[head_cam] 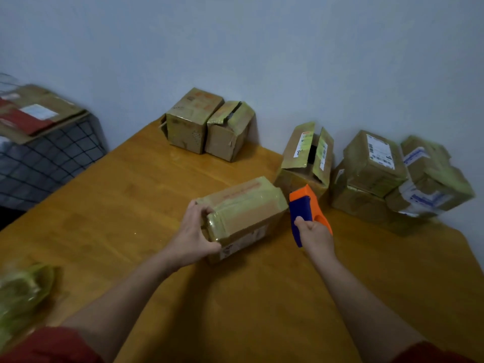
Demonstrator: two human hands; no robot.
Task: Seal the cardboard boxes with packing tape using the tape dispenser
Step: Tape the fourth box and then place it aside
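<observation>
**One box between the hands, others waiting**

The left hand is clamped on the near end of a small brown cardboard box banded in glossy yellowish tape, which lies on the orange-brown wooden table. The right hand is closed round the handle of an orange-and-blue plastic tape dispenser. The dispenser is held upright just to the right of that box, its nose near the far right corner. I cannot tell whether it touches.

To my eye the step is taping this box, and it looks nearly wrapped already. Another strip would call for the left hand to pin the box while the dispenser's mouth is laid on a seam and drawn across. Otherwise the open-flapped brown cardboard box, just beyond the right hand, looks the likely next one.
</observation>
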